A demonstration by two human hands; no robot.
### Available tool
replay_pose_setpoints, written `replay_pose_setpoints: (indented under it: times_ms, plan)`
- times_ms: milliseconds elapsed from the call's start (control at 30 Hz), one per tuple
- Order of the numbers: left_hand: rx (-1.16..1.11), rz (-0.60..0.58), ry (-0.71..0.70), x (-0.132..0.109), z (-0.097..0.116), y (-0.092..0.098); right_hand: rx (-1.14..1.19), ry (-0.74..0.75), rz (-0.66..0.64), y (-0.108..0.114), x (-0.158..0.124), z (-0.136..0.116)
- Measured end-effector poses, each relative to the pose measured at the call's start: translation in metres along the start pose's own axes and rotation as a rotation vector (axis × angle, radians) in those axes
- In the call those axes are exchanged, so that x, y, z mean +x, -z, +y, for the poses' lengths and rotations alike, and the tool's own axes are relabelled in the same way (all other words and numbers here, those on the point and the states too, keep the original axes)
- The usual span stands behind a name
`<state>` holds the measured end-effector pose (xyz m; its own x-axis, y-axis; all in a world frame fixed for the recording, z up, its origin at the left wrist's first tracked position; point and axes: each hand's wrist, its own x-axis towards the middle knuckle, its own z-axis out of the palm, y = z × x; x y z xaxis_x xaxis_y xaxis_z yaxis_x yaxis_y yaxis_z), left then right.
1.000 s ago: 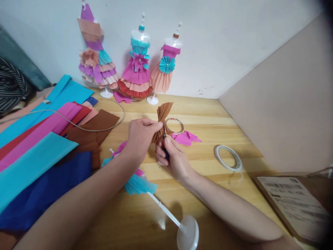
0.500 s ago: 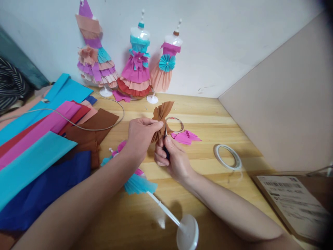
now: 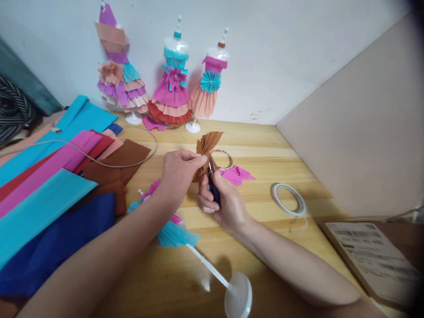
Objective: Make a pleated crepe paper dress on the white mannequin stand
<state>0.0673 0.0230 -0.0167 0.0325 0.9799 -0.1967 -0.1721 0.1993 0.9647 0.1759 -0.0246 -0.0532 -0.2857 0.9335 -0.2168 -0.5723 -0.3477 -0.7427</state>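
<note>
My left hand (image 3: 179, 173) pinches a pleated fan of brown crepe paper (image 3: 207, 145) above the wooden table (image 3: 265, 145). My right hand (image 3: 221, 201) is wrapped round small scissors (image 3: 212, 176) with dark blue handles. Their blades sit at the gathered middle of the brown fan, right by my left fingertips. Under my left forearm a small mannequin (image 3: 175, 232) in pink and turquoise paper lies on its side, its white round base (image 3: 237, 300) toward me.
Three dressed paper mannequins (image 3: 174, 84) stand against the back wall. Sheets of coloured crepe paper (image 3: 49, 185) cover the left side, with a grey cable (image 3: 99, 159) across them. Pink scraps (image 3: 236, 175), two tape rolls (image 3: 289, 199) and a labelled cardboard parcel (image 3: 374, 260) lie to the right.
The brown fan has spread and tipped slightly right. My right hand has shifted a little, showing more of the scissor handles.
</note>
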Motion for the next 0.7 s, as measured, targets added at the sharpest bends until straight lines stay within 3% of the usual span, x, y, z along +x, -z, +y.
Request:
replay_pose_setpoints:
  times_ms: [233,500,700]
  plan:
    - [0.093,-0.002,-0.091,0.001,-0.003,0.003,0.018,-0.083,0.023,-0.004,-0.003,-0.012]
    - [0.095,0.014,-0.098,0.000,-0.001,0.001,0.115,-0.245,0.011,-0.010,-0.009,-0.024]
    - [0.172,0.021,-0.129,-0.001,0.000,0.001,0.186,-0.275,-0.028,-0.010,-0.009,-0.028]
